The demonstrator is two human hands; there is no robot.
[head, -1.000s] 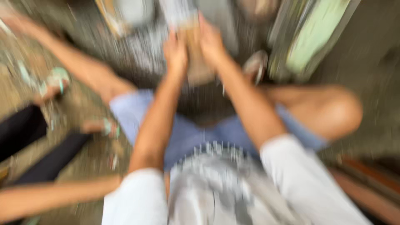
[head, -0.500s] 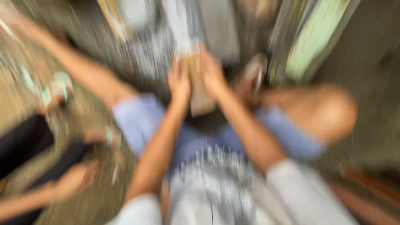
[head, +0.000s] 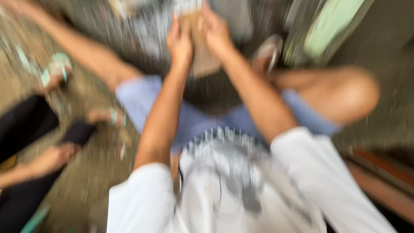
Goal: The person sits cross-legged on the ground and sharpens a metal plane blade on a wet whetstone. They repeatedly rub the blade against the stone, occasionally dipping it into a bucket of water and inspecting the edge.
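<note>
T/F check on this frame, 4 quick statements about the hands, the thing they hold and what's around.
1. Both hands grip the same brownish flat piece. True: the left hand and right hand close on its two sides.
2. The person wears long black trousers. False: light blue shorts and bare knees.
3. Another person's hand shows at the lower left. True.
4. The view is sharp enough to identify the piece. False: motion blur hides what it is.
</note>
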